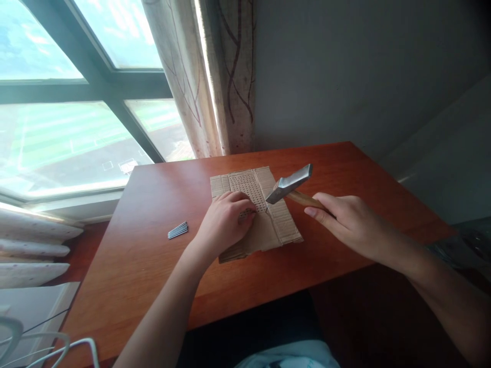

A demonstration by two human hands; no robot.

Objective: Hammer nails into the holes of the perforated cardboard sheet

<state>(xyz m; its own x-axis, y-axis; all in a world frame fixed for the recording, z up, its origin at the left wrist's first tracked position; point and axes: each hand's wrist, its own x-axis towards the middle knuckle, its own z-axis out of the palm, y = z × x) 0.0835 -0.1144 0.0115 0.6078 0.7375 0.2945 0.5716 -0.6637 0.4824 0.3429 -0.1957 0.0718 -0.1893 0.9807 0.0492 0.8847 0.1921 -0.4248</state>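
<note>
hammer [290, 184] in right grip [341, 213], left grip [229, 215] on cardboard [265, 233]

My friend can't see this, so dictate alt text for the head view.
A person's right hand holds a wooden-handled hammer over a cardboard sheet with rows of small holes, where the left hand rests. Thin metal pieces, likely nails, lie farther left on the table by a window.

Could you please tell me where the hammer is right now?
In the head view, the hammer is right of centre, held in the right hand, partly over the right edge of the cardboard.
</note>
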